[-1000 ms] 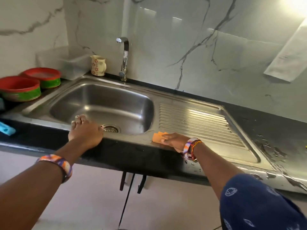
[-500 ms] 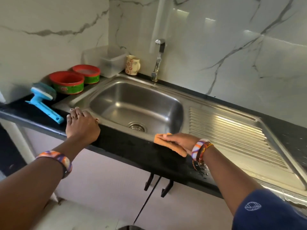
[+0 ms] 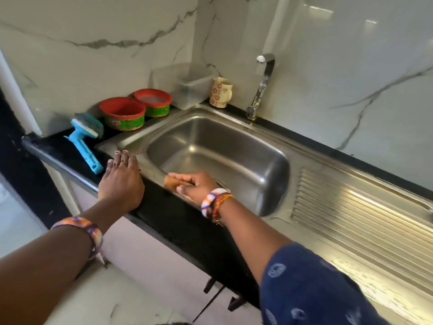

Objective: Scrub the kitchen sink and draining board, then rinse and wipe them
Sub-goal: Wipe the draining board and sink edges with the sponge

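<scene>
The steel sink [image 3: 276, 170] has its bowl in the middle of the view, with a ribbed draining board [image 3: 356, 212] to its right. My right hand [image 3: 199, 185] presses an orange sponge [image 3: 172, 181] against the sink's front rim, fingers curled over it. My left hand [image 3: 120, 181] rests flat on the front left corner of the rim and the black counter edge, fingers straight. The tap [image 3: 261, 87] stands at the back, no water running.
On the black counter [image 3: 178, 219] left of the sink lie a blue brush [image 3: 85, 141], two red-and-green tubs [image 3: 121, 113], a clear plastic box [image 3: 189, 87] and a patterned mug [image 3: 221, 92]. Marble wall behind. Cabinet handles [image 3: 210, 286] sit below the counter.
My right hand has slid the sponge leftwards along the front rim, from by the draining board to the bowl's front edge. The left hand stayed put; the view swung left.
</scene>
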`<state>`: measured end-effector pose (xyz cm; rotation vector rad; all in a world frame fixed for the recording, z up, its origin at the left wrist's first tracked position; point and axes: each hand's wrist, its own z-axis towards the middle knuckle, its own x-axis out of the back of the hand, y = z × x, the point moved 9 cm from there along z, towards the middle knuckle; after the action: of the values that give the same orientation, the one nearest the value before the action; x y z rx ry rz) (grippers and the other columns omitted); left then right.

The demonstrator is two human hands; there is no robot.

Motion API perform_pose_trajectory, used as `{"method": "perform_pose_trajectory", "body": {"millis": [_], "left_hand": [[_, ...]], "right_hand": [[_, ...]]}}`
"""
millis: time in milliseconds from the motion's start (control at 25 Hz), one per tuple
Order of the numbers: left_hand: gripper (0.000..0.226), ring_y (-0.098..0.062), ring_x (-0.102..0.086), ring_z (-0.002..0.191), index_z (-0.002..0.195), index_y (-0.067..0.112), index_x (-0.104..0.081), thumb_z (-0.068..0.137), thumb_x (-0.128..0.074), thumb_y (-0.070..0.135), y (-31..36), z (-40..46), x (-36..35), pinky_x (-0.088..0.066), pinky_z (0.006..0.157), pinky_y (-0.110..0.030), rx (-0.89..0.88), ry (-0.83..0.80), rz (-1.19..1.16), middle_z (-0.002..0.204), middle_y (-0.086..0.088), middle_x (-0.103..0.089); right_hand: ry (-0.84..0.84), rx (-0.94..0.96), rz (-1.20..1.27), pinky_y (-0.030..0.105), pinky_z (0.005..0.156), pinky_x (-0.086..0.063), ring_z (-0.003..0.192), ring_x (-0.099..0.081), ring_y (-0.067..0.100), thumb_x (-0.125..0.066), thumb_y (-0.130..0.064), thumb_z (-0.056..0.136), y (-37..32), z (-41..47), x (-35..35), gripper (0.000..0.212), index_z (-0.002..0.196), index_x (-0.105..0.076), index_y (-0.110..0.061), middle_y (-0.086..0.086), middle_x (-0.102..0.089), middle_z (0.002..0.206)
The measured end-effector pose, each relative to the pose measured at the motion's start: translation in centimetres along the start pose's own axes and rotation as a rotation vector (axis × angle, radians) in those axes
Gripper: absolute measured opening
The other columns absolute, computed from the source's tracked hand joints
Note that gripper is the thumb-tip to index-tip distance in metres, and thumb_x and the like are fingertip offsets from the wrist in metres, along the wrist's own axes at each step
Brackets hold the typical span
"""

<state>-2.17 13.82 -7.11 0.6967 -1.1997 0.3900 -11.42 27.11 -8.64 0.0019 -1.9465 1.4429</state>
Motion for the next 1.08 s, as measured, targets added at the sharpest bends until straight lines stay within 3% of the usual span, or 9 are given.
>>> {"method": "perform_pose_trajectory", "body": {"millis": [200, 320, 400, 440, 480, 560, 720, 920, 1080], "left_hand": [[0.042, -0.029, -0.044, 0.128, 0.132, 0.009, -0.045, 0.090, -0.047, 0.015, 6.1, -1.2, 0.0, -0.040, 0.105, -0.039, -0.133, -0.181, 0.145, 0.137, -0.014, -0.044], [0.035, -0.023, -0.057, 0.114, 0.122, 0.022, -0.058, 0.088, -0.056, 0.027, 15.7, -3.0, -1.4, -0.046, 0.091, -0.031, -0.448, -0.340, 0.109, 0.126, -0.005, -0.059], [0.031, -0.021, -0.056, 0.115, 0.119, 0.018, -0.063, 0.091, -0.051, 0.024, 22.3, -5.2, -1.7, -0.042, 0.093, -0.028, -0.655, -0.406, 0.093, 0.125, -0.003, -0.061], [0.031, -0.021, -0.054, 0.117, 0.118, 0.015, -0.064, 0.093, -0.048, 0.024, 24.9, -6.3, -1.7, -0.041, 0.095, -0.028, -0.727, -0.441, 0.082, 0.126, -0.003, -0.060], [0.032, -0.022, -0.053, 0.117, 0.117, 0.013, -0.065, 0.094, -0.047, 0.024, 27.2, -7.2, -1.9, -0.041, 0.096, -0.029, -0.780, -0.475, 0.069, 0.127, -0.004, -0.060], [0.032, -0.023, -0.055, 0.114, 0.115, 0.009, -0.065, 0.094, -0.048, 0.026, 30.0, -8.5, -2.7, -0.042, 0.090, -0.029, -0.826, -0.554, 0.078, 0.124, -0.007, -0.061], [0.033, -0.022, -0.058, 0.102, 0.111, 0.005, -0.064, 0.093, -0.051, 0.029, 32.7, -9.4, -4.6, -0.039, 0.079, -0.029, -0.876, -0.661, 0.217, 0.119, -0.011, -0.063], [0.036, -0.028, -0.059, 0.107, 0.113, 0.001, -0.063, 0.090, -0.057, 0.027, 32.0, -9.1, -6.6, -0.045, 0.090, -0.035, -0.928, -0.735, 0.387, 0.119, -0.015, -0.063], [0.037, -0.024, -0.059, 0.108, 0.119, 0.004, -0.062, 0.088, -0.060, 0.023, 29.8, -8.8, -6.8, -0.044, 0.091, -0.032, -0.940, -0.801, 0.352, 0.121, -0.011, -0.063]], "right_hand": [[0.242, 0.000, 0.401, 0.029, 0.107, -0.037, 0.108, -0.055, 0.018, -0.045, 0.015, 0.088, 0.2, -5.0, 6.8, 0.044, 0.131, -0.049, 0.005, 0.023, -0.055, 0.129], [0.352, 0.000, 0.381, 0.010, 0.077, -0.045, 0.081, -0.060, 0.003, -0.039, 0.018, 0.089, 0.9, -10.3, 13.2, 0.038, 0.126, -0.047, 0.014, 0.025, -0.055, 0.124], [0.496, -0.063, 0.248, 0.023, 0.068, -0.046, 0.078, -0.051, 0.006, -0.046, 0.009, 0.085, 2.9, -14.1, 17.5, 0.025, 0.104, -0.062, 0.007, 0.022, -0.062, 0.103], [0.589, -0.101, 0.173, 0.030, 0.066, -0.025, 0.082, -0.048, 0.009, -0.050, 0.002, 0.081, 4.1, -16.2, 19.5, 0.020, 0.092, -0.066, 0.004, 0.016, -0.063, 0.090], [0.687, -0.145, 0.121, 0.045, 0.089, -0.050, 0.083, -0.047, 0.010, -0.053, -0.005, 0.078, 5.5, -18.6, 21.5, 0.019, 0.084, -0.069, 0.002, 0.011, -0.062, 0.080], [0.866, -0.291, -0.002, 0.032, 0.064, -0.037, 0.070, -0.041, 0.014, -0.056, -0.020, 0.080, 8.2, -23.6, 24.9, 0.020, 0.065, -0.067, -0.012, 0.003, -0.049, 0.066], [1.129, -0.781, -0.276, 0.029, 0.076, -0.041, 0.089, -0.058, 0.028, -0.056, -0.024, 0.092, 13.6, -35.7, 28.4, 0.023, 0.104, -0.068, -0.009, 0.015, -0.067, 0.100], [1.104, -1.154, -0.380, 0.031, 0.079, -0.043, 0.097, -0.063, 0.029, -0.057, -0.023, 0.088, 17.2, -40.8, 24.1, 0.020, 0.099, -0.067, -0.009, 0.014, -0.068, 0.105], [1.033, -1.127, -0.612, 0.032, 0.087, -0.046, 0.103, -0.063, 0.025, -0.051, -0.025, 0.091, 14.1, -32.9, 21.7, 0.023, 0.103, -0.069, -0.015, 0.008, -0.068, 0.109]]}}
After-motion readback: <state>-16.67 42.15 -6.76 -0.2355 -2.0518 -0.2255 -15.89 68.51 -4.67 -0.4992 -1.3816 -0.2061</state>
